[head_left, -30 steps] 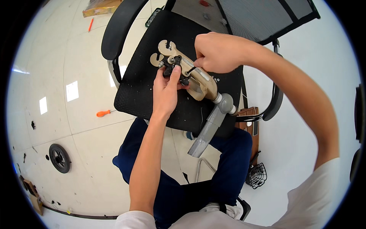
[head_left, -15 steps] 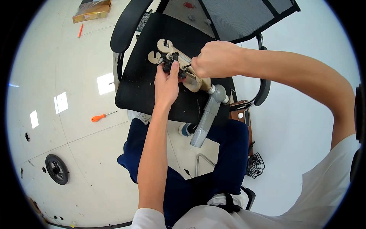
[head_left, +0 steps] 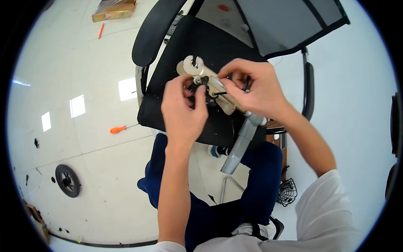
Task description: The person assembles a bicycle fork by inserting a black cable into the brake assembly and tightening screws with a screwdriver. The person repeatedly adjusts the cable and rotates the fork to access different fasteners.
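A beige metal fork [head_left: 194, 64] with slotted ends lies across the black chair seat, its grey tube [head_left: 237, 152] sticking out over the front edge. My left hand [head_left: 184, 110] grips a black part that looks like a brake caliper [head_left: 204, 83] against the side of the fork, thumb and fingers around it. In my right hand [head_left: 262, 90] is a black hex key [head_left: 221, 93], pinched between thumb and fingers. The key's long end points left to the caliper; its bent end shows by the palm. Whether the tip sits in a bolt I cannot tell.
The office chair [head_left: 157, 31] has armrests at both sides and a mesh back. On the floor to the left lie an orange-handled screwdriver [head_left: 118, 129], a small black wheel [head_left: 68, 180] and an orange pen [head_left: 101, 31]. A wire basket [head_left: 287, 192] stands at the lower right.
My right hand has turned from a closed fist to a looser finger pinch, exposing the hex key's bent end. My left fingers have shifted around the caliper. The whole view has moved slightly.
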Motion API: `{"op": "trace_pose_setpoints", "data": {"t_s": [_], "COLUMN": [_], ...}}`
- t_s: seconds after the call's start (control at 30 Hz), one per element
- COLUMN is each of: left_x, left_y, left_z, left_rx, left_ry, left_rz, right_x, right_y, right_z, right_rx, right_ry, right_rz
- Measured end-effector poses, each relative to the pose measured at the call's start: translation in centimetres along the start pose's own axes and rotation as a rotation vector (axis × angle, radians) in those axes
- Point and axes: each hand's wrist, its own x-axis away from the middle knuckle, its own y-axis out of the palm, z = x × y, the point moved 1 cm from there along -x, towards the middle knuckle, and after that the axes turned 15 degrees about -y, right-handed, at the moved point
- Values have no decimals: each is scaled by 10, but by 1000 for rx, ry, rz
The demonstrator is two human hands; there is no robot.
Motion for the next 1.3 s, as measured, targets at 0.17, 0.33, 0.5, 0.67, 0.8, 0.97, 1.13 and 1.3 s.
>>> {"op": "trace_pose_setpoints", "data": {"t_s": [0.17,0.33,0.5,0.67,0.8,0.97,1.13,1.3], "left_x": [4,0,-5,-8,3,13,-3,-1], "left_y": [30,63,70,77,79,85,82,76], "left_z": [-3,0,-7,-1,-4,-10,-14,-14], "left_rx": [-20,-187,-142,-134,-38,9,-132,-139], "left_ry": [258,396,422,429,401,404,469,445], "left_rz": [-127,-41,19,95,173,258,116,27], "right_x": [35,35,35,36,40,49,44,50], "right_y": [39,33,34,41,49,60,54,54], "right_z": [13,46,43,46,36,47,40,49], "right_rx": [-570,-145,-331,-470,-414,-375,-365,-349], "right_ry": [276,-3,88,107,145,108,112,124], "right_rz": [658,797,708,795,832,959,834,721]}}
